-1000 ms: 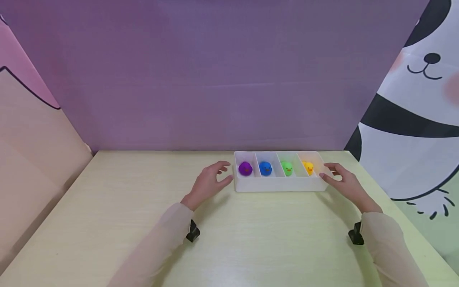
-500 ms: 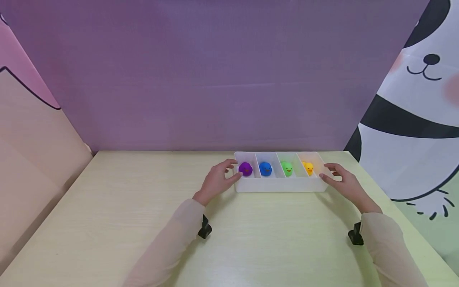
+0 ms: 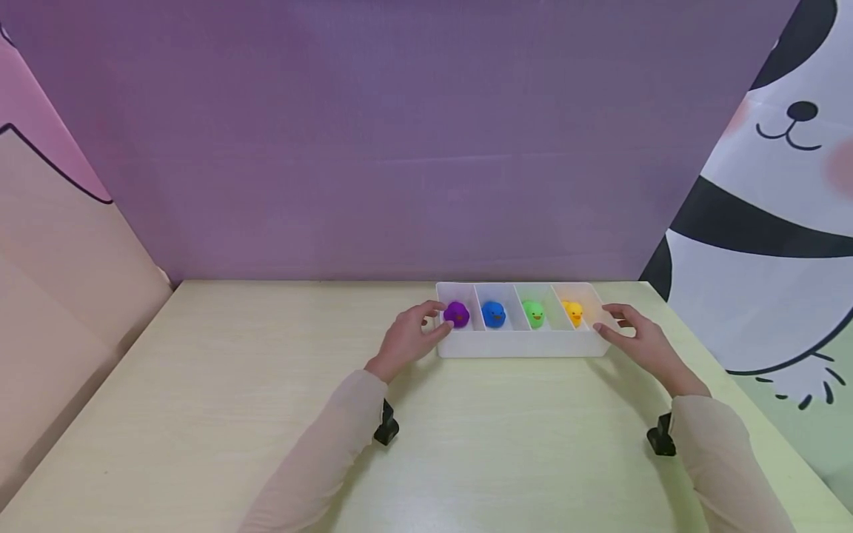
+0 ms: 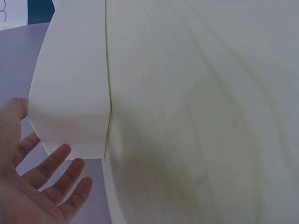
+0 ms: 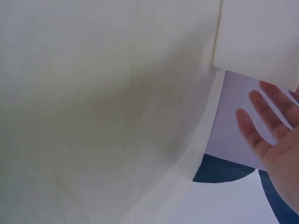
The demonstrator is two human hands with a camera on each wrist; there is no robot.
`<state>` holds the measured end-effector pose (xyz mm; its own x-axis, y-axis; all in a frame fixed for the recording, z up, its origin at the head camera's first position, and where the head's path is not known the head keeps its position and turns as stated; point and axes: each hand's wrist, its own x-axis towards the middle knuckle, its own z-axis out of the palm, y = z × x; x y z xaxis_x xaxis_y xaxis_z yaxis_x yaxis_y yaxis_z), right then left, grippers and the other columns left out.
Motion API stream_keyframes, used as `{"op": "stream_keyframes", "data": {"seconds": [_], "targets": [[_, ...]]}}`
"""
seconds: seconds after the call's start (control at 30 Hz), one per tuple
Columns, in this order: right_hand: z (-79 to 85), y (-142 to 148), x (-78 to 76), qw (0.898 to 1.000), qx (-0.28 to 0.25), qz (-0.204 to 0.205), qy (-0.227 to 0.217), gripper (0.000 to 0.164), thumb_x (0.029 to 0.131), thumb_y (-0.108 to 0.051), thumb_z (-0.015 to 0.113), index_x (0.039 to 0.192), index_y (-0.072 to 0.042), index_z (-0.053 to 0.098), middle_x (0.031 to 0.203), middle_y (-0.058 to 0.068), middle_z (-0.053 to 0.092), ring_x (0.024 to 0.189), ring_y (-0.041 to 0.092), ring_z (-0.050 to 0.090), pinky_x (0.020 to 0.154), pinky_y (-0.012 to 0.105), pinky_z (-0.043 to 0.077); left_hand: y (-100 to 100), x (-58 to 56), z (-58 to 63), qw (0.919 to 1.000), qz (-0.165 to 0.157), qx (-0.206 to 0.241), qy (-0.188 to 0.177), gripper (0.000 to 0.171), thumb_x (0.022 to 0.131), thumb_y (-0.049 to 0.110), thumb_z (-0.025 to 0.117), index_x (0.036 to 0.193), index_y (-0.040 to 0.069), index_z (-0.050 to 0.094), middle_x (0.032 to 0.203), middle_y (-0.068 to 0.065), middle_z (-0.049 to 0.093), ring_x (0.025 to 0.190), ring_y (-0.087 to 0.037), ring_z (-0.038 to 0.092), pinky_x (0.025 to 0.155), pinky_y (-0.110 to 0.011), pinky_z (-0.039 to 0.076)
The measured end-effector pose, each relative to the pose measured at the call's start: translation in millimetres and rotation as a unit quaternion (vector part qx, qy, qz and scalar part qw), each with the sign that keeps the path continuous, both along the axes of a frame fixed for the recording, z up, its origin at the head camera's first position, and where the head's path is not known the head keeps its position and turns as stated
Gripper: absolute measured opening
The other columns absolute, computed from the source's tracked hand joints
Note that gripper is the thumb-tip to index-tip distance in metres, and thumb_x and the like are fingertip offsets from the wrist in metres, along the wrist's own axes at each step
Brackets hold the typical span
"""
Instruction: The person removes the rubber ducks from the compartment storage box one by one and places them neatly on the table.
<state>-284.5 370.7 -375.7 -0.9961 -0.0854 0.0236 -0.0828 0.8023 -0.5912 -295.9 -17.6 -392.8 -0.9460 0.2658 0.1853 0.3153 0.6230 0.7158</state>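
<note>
A white compartment box [image 3: 523,343] stands at the far edge of the table, its row of compartments open at the top. In them sit a purple toy duck [image 3: 456,314], a blue duck [image 3: 494,314], a green duck [image 3: 534,314] and a yellow duck [image 3: 573,313], from left to right. My left hand [image 3: 409,339] holds the box's left end, thumb at the front rim and fingers by the end wall [image 4: 77,135]. My right hand [image 3: 643,346] grips the right end in the same way; its lower fingers spread below the box in the right wrist view.
The pale wooden table [image 3: 266,414] reaches back to a purple backdrop [image 3: 413,148]. A panda-print panel [image 3: 766,296] flanks the right side, and a pink and beige panel [image 3: 60,281] the left. Black wrist cameras [image 3: 386,423] hang below the sleeves.
My left hand has moved right, from beside the box onto its left end. My right hand, the box and the ducks have stayed in place.
</note>
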Motion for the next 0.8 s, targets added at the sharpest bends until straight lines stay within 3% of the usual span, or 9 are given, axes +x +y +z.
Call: {"op": "stream_keyframes", "data": {"seconds": [0.8], "targets": [[-1.1, -0.6, -0.5, 1.0, 0.011, 0.003, -0.007, 0.071, 0.09, -0.05, 0.046, 0.14, -0.003, 0.025, 0.139, 0.028, 0.03, 0.122, 0.046, 0.031, 0.094, 0.063, 0.035, -2.4, 0.8, 2.8, 0.9999, 0.01, 0.003, -0.009, 0.039, 0.088, 0.034, 0.058, 0.124, 0.021, 0.054, 0.121, -0.006, 0.061, 0.109, -0.03, 0.056, 0.087, -0.043, 0.047]]}}
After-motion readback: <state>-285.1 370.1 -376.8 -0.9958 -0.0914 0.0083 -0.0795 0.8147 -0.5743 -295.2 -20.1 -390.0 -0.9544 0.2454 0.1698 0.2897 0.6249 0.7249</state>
